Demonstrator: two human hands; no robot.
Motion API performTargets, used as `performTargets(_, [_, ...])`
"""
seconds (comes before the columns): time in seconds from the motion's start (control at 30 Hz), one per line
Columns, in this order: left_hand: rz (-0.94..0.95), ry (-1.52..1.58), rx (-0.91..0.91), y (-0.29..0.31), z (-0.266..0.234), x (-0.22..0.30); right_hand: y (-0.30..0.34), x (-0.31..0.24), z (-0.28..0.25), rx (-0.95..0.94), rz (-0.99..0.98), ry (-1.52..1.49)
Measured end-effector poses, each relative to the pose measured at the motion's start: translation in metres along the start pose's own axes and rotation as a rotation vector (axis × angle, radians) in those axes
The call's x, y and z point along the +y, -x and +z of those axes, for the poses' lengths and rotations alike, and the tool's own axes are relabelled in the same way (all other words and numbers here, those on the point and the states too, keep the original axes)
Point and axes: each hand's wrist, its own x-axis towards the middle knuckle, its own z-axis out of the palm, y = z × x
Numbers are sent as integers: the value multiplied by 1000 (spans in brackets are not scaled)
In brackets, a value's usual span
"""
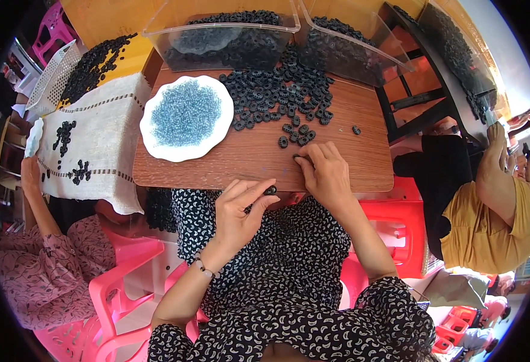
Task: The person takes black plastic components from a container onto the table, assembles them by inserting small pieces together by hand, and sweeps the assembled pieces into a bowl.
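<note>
Just off the near edge of the table, my left hand [238,211] pinches a small black ring-like part [270,190] between thumb and fingers. My right hand [327,175] rests over the table's front edge, its thumb and forefinger closed on another small black part [297,157]. Beyond it lies a little group of the same dark parts [303,137], some showing holes. A larger heap of them [277,93] spreads behind. On the left, a white scalloped plate [146,130] holds many tiny clear bluish beads [188,113].
Two clear plastic bins [217,51] [352,57] of black parts stand at the back of the brown wooden table [367,157]. Co-workers sit at both sides, one sleeve pink [54,265], one mustard [488,223]. A cloth-covered table [99,133] adjoins at left; a red stool [392,223] stands at right.
</note>
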Motion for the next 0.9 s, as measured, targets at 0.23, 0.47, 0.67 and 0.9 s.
performTargets(0.23, [-33, 39, 18, 0, -2, -2, 2, -15, -19, -189, 450, -724])
performTargets(0.47, [-7, 26, -6, 2, -1, 1, 12, -40, -37, -241, 433, -960])
performTargets(0.67, [67, 17, 0, 1, 0, 1, 12, -43, -40, -295, 350, -793])
performTargets(0.9, [94, -12, -7, 1, 1, 0, 12, -45, -41, -299, 314, -729])
